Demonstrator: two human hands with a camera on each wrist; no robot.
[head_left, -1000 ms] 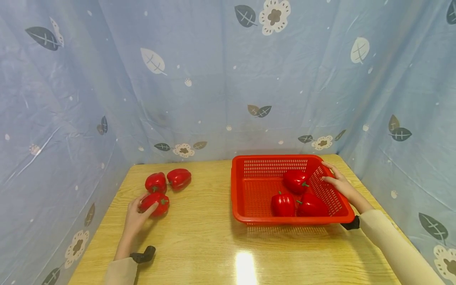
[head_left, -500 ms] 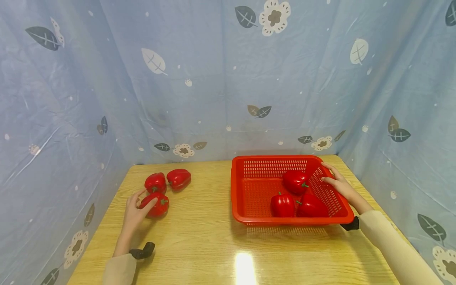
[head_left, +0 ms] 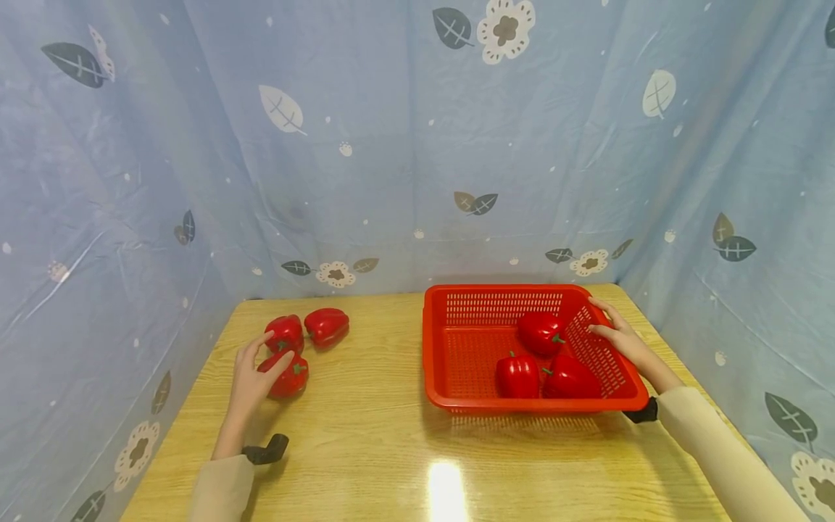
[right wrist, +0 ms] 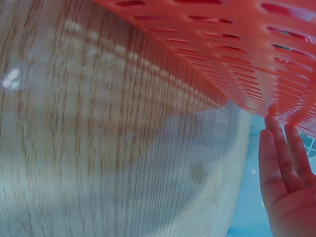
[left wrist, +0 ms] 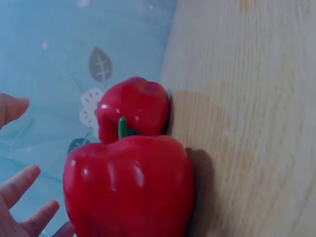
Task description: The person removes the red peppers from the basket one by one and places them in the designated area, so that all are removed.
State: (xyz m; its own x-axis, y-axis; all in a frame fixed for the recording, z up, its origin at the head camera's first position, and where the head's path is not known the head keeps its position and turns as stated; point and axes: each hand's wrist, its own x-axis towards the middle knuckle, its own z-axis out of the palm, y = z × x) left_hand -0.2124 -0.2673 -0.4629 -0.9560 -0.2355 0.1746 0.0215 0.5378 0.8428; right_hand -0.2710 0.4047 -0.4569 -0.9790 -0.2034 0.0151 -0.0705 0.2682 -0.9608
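Observation:
My left hand (head_left: 251, 377) is over the front one of three red bell peppers at the table's left. Thumb and fingers stand spread, holding nothing. That front bell pepper (head_left: 293, 380) lies partly hidden under the hand. Right behind it sit a second bell pepper (head_left: 285, 332) and, to its right, a third bell pepper (head_left: 328, 328). In the left wrist view, fingers (left wrist: 22, 185) show beside a large bell pepper (left wrist: 131, 187). My right hand (head_left: 626, 344) holds the right rim of a red plastic basket (head_left: 535, 404), thumb over the rim, several fingers (right wrist: 281, 153) against the outer wall.
Inside the basket, toward its right side, lie a rear bell pepper (head_left: 540, 332), a front bell pepper (head_left: 518, 375) and a right bell pepper (head_left: 574, 377). A pale wooden table (head_left: 365, 435) carries everything. A blue patterned curtain (head_left: 378, 181) hangs behind and at both sides.
My left hand's fingers have spread and shifted slightly away from the front bell pepper, toward the back. The bell peppers stay in place; the right hand and basket have not visibly moved.

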